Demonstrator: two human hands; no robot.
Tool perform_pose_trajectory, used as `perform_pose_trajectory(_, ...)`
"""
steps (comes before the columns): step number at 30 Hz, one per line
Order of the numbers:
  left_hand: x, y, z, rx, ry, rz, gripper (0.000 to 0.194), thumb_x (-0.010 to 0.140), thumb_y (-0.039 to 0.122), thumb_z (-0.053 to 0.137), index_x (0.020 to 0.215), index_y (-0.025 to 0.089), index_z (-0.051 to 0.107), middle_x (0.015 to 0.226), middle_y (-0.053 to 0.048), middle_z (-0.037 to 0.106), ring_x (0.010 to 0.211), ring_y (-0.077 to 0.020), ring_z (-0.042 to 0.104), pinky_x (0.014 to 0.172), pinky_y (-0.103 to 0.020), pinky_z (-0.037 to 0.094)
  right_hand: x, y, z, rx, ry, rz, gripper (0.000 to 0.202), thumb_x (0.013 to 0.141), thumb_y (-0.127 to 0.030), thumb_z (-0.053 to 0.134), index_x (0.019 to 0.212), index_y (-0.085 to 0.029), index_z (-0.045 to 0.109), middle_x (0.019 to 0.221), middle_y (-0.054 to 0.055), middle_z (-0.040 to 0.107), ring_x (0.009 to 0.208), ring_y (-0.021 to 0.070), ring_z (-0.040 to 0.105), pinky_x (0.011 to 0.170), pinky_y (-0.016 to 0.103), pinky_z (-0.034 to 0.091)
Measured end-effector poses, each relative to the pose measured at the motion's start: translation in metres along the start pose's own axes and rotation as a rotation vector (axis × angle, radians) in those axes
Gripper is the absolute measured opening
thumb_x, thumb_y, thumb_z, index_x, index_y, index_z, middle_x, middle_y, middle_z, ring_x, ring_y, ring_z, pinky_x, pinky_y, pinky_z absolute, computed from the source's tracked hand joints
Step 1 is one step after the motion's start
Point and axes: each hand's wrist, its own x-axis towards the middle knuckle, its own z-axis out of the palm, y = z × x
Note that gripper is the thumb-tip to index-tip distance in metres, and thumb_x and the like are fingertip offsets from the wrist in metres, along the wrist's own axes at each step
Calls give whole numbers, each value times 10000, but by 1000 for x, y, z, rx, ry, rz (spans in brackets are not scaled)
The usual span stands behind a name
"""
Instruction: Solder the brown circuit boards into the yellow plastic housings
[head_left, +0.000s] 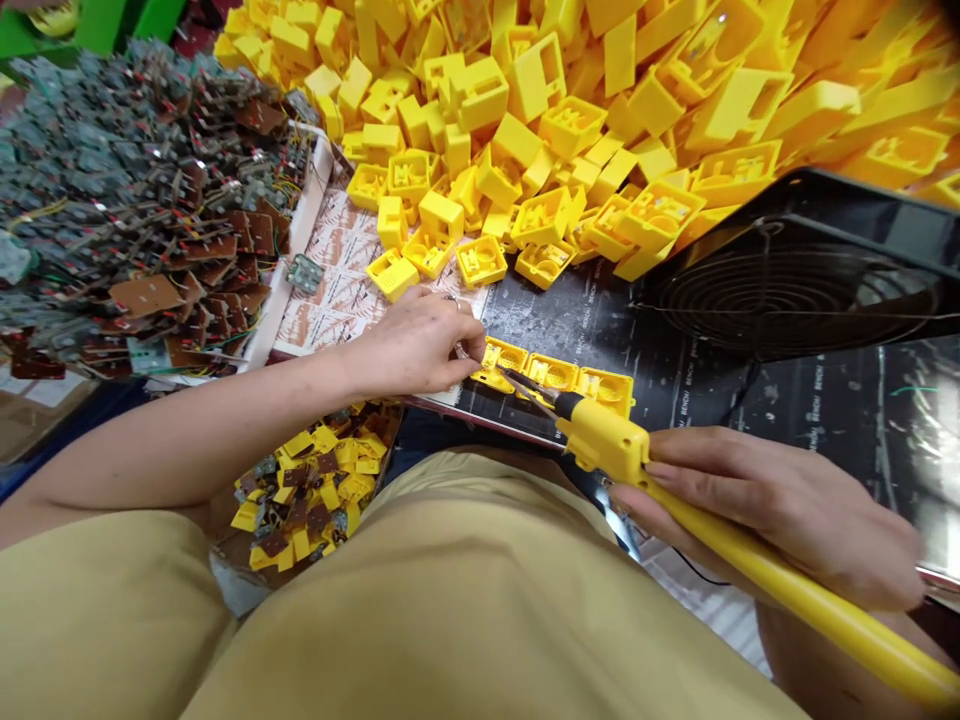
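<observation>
A short row of yellow plastic cases (553, 372) lies near the table's front edge, their hollow sides up. My left hand (424, 340) is at the left end of this row, thumb and fingers pinched together beside the first case; what sits between the fingertips is too small to make out. In my right hand (780, 500) is a yellow soldering-iron-like tool (607, 440) with a black collar and slim pointed tip. Its tip points into the leftmost case. A thick yellow rod or tube (817, 610) runs back from the tool under my palm.
Loose yellow cases (517, 130) are heaped across the back. Circuit boards with wires (142, 220) pile up at left behind a white edge strip (300, 230). A black fan (795, 260) lies at right. Below the table edge, a box holds yellow parts (322, 480).
</observation>
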Motion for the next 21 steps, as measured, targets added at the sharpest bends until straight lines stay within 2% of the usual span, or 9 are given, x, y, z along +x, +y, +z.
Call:
perform_pose_trajectory(2,3,2,-1,23,-27,-1,117,819,212,619,789,195,731,830,-5,744,810,-174,658,881,-364,414,3,1,0,-12,-27,-31,102,912,-202,693,909,-205,591,784,14,684,720,110,692,670,218,601)
perform_pose_trajectory(8,12,14,-11,187,-128,-29,154,808,198,601,752,200,744,776,-16,732,824,-192,651,833,-355,399,15,3,6,-5,32,-205,306,740,-84,831,942,-152,611,790,51,715,715,126,696,661,220,612)
perform_pose_trajectory(13,18,19,-13,244,-160,-18,143,794,197,611,746,210,746,776,-28,733,860,-228,657,778,-370,388,23,-2,1,-50,-31,-281,150,845,-152,754,926,-154,627,794,52,718,683,124,691,619,227,606)
perform_pose_trajectory(17,18,17,-13,260,-160,18,158,800,186,609,768,217,760,788,-46,733,883,-260,658,779,-397,404,15,14,-17,-88,-67,-95,38,929,-221,662,934,-232,625,808,35,716,749,136,709,710,248,628)
perform_pose_trajectory(18,18,17,-13,264,-146,30,173,803,171,598,779,213,764,780,-50,729,874,-260,658,780,-399,410,13,21,-20,-101,-102,-127,33,954,-237,626,923,-245,634,796,32,715,701,129,705,668,228,620)
perform_pose_trajectory(19,18,18,-13,267,-134,38,182,803,161,591,783,208,766,771,-51,725,860,-257,658,775,-398,415,11,28,-23,-88,-212,-269,40,962,-239,613,976,-244,650,821,35,724,664,117,701,606,185,601)
perform_pose_trajectory(20,17,18,-13,269,-127,41,182,800,156,590,779,204,764,764,-51,723,849,-255,657,770,-396,418,9,33,-25,-72,-268,-355,70,953,-236,626,1015,-237,658,841,43,730,655,118,703,568,164,589)
perform_pose_trajectory(21,17,19,-14,270,-131,36,175,796,156,594,773,202,761,764,-50,723,843,-253,657,762,-392,422,8,37,-24,-51,-247,-376,115,927,-209,656,1040,-228,661,841,47,730,633,120,699,531,156,578)
